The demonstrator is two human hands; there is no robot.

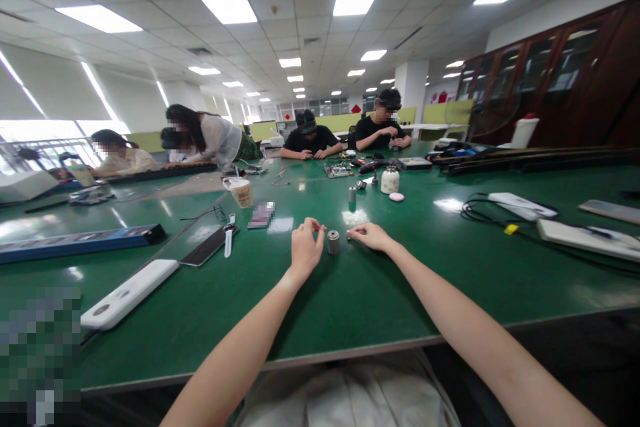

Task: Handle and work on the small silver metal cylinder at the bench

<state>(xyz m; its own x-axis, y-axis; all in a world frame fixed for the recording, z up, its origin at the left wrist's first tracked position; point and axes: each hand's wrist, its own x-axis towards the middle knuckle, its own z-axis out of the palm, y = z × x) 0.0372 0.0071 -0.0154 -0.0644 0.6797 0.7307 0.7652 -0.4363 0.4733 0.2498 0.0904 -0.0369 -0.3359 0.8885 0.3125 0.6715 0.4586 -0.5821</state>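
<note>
A small grey metal cylinder (333,243) stands upright on the green table, between my two hands. Just left of it is my left hand (306,248), thumb and fingertips pinched together near its top; whatever they hold is too small to name. My right hand (371,237) lies low on the other side, its fingers closed around a tiny dark piece at the tabletop that I cannot make out. A gap separates this hand from the cylinder. Farther back stands a second metal cylinder (353,199), upright, near several small dark metal parts (361,185).
A white jar (390,180) stands behind the cylinders, its pinkish lid (397,197) beside it. Leftward lie a white watch (229,235), a dark phone-like slab (205,247) and a white power strip (131,293). Black cables (480,210) run at right. Other people sit across the table (300,320).
</note>
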